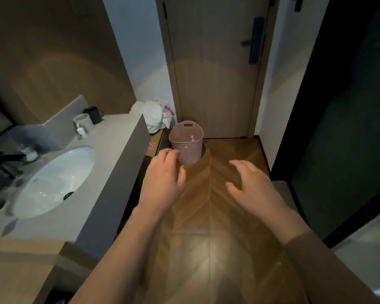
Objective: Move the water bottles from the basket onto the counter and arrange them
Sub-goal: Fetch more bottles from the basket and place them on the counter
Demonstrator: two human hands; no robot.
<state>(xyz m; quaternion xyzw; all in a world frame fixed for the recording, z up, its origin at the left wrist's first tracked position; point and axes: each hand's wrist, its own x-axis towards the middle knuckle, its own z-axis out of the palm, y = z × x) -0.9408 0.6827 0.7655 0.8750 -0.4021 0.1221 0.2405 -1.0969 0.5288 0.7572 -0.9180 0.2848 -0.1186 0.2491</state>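
One pink perforated basket (186,142) (upright), handle cutout

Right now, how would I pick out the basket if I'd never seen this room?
Find the wooden door straight ahead. On the floor in front of it, beside the counter's end, stands the basket. It is pink and perforated with a handle slot in its rim, unlike the white bags behind it.
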